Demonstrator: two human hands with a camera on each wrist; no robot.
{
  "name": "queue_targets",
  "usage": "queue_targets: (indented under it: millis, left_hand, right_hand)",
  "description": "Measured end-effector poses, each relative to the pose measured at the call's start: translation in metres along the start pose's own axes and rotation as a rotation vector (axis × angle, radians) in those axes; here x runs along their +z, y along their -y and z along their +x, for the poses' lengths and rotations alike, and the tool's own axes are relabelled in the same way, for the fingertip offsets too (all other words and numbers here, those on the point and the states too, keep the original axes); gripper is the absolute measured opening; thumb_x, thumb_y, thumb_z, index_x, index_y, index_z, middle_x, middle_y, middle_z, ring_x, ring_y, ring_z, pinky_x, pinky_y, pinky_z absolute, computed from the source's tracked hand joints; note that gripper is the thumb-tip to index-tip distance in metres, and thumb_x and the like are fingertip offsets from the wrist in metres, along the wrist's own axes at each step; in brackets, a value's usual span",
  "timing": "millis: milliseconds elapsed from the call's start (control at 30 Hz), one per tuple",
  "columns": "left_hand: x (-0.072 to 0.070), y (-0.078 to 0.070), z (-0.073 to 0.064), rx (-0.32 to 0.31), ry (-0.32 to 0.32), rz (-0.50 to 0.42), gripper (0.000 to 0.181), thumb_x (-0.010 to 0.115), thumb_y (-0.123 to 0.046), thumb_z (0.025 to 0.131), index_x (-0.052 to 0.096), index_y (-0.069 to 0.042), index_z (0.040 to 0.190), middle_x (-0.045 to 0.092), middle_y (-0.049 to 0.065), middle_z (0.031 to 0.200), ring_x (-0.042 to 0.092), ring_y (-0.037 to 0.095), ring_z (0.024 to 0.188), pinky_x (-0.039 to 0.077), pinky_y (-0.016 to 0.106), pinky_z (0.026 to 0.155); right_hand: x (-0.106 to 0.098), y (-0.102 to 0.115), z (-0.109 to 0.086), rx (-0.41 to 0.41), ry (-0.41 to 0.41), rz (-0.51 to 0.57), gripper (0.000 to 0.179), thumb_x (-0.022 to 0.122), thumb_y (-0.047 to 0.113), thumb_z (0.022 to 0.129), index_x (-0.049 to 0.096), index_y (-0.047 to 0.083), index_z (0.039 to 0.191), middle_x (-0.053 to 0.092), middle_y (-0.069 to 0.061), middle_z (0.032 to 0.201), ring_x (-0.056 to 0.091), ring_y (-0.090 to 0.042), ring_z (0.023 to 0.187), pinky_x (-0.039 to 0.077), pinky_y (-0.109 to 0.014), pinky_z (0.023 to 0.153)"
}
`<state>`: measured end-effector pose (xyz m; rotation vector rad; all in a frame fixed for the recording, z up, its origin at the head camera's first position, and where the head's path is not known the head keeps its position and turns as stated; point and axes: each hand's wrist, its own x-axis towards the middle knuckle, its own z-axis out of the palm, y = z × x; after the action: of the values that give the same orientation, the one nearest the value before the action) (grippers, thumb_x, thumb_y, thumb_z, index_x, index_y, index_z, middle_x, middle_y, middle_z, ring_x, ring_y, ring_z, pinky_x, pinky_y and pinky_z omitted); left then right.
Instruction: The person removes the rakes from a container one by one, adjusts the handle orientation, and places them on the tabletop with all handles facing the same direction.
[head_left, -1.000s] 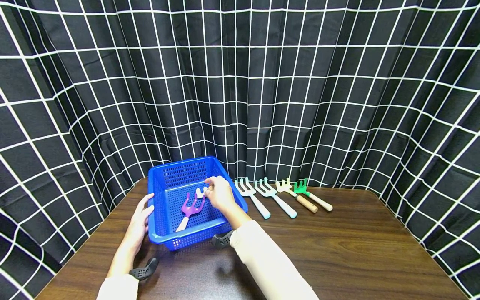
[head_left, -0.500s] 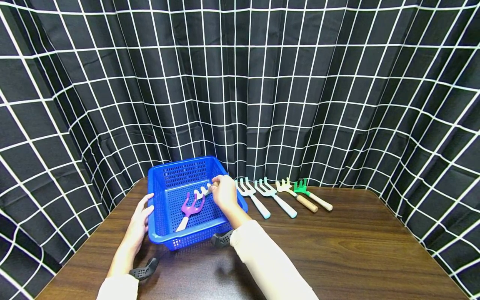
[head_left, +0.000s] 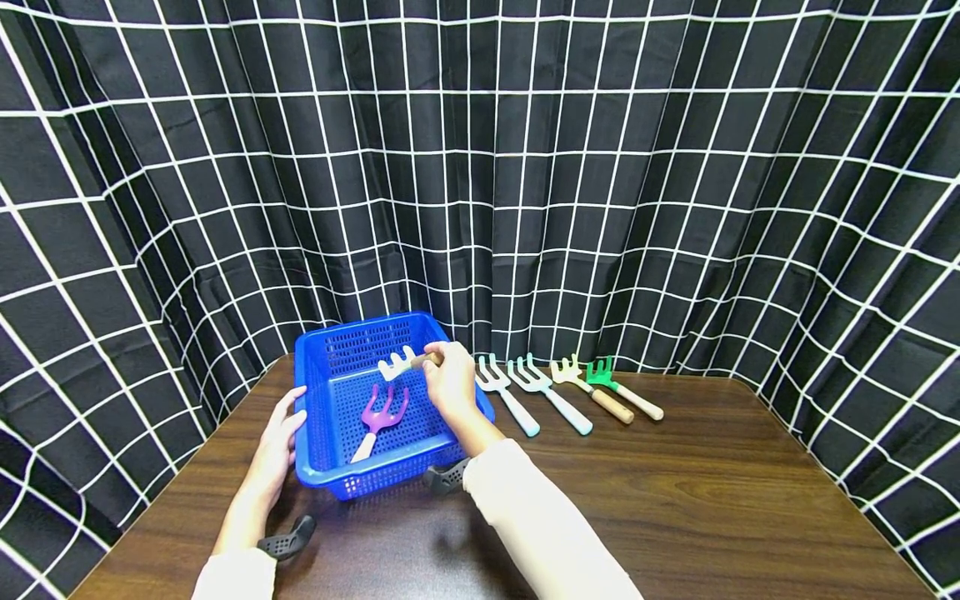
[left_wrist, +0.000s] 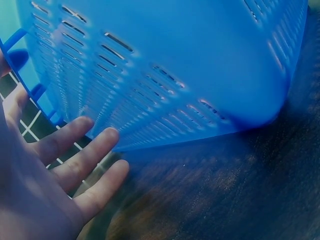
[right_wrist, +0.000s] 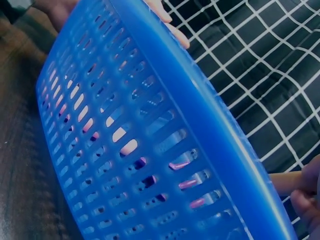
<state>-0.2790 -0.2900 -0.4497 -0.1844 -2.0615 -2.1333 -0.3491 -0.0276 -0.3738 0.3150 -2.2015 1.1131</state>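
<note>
"What's the right hand (head_left: 450, 379) doing?"

"Pinching the wooden handle (head_left: 422, 360) of a white hand fork (head_left: 397, 364) — thumb and fingers closed on it, prongs pointing left, held over the blue plastic basket (head_left: 375, 465)."

"And the left hand (head_left: 276, 442)?"

"At the basket's left side. Fingertips touch the rim, and the left wrist view shows three fingers straight and spread beside the slotted outer wall."

"Anything inside the basket?"

"A purple hand fork (head_left: 382, 419) lies on the perforated floor, its pale handle toward the near side."

"What's on the table (head_left: 712, 483)?"

"Right of the basket, four in a row: two pale turquoise hand forks (head_left: 556, 398), then a yellow hand fork (head_left: 609, 403) with a wooden handle, then a green hand fork (head_left: 633, 399) with a cream one — all prongs toward the black-and-white grid curtain (head_left: 585, 183)."
</note>
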Motion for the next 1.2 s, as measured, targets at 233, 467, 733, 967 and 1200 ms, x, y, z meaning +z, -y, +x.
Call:
queue_targets:
  millis: [233, 467, 733, 967, 1200]
  left_hand:
    - [-0.001, -0.001, 0.000, 0.009, 0.014, -0.007, 0.048, 0.035, -0.028, 0.107, 0.020, -0.015, 0.150, 0.064, -0.004, 0.111, 0.067, 0.017, 0.093, 0.055, 0.033, 0.073]
    - [-0.001, -0.001, 0.002, -0.007, -0.004, 0.000, 0.047, 0.035, -0.028, 0.107, 0.020, -0.016, 0.150, 0.063, -0.007, 0.110, 0.067, 0.016, 0.094, 0.055, 0.031, 0.073]
    - [0.001, -0.001, 0.001, -0.025, -0.012, 0.010, 0.048, 0.036, -0.029, 0.107, 0.021, -0.017, 0.150, 0.061, -0.004, 0.113, 0.067, 0.016, 0.095, 0.054, 0.032, 0.074]
    - [0.003, -0.002, 0.000, -0.019, -0.012, 0.006, 0.048, 0.036, -0.029, 0.107, 0.021, -0.016, 0.151, 0.063, -0.008, 0.108, 0.067, 0.017, 0.094, 0.055, 0.033, 0.073]
    - [0.001, -0.002, 0.000, -0.005, -0.004, -0.002, 0.048, 0.036, -0.029, 0.107, 0.020, -0.015, 0.150, 0.063, -0.008, 0.111, 0.067, 0.016, 0.095, 0.055, 0.032, 0.073]
  right_hand:
    - [-0.007, -0.010, 0.007, -0.044, -0.030, 0.014, 0.022, 0.072, -0.002, 0.077, 0.073, 0.006, 0.097, 0.068, -0.010, 0.097, 0.064, -0.027, 0.093, 0.048, -0.038, 0.081]
    - [-0.026, -0.021, 0.012, -0.068, -0.041, 0.043, 0.022, 0.071, -0.003, 0.076, 0.073, 0.005, 0.097, 0.068, -0.009, 0.094, 0.062, -0.025, 0.084, 0.049, -0.038, 0.075]
    - [-0.044, -0.039, 0.017, -0.144, -0.027, 0.067, 0.024, 0.071, -0.002, 0.077, 0.072, 0.005, 0.100, 0.069, -0.009, 0.094, 0.061, -0.023, 0.081, 0.049, -0.037, 0.074]
    - [-0.058, -0.053, 0.021, -0.177, -0.027, 0.071, 0.024, 0.070, -0.003, 0.078, 0.072, 0.004, 0.100, 0.069, -0.010, 0.093, 0.062, -0.023, 0.077, 0.050, -0.037, 0.071]
    - [-0.078, -0.065, 0.027, -0.176, 0.017, 0.028, 0.024, 0.068, -0.003, 0.079, 0.073, 0.003, 0.101, 0.070, -0.011, 0.096, 0.063, -0.024, 0.080, 0.052, -0.037, 0.073]
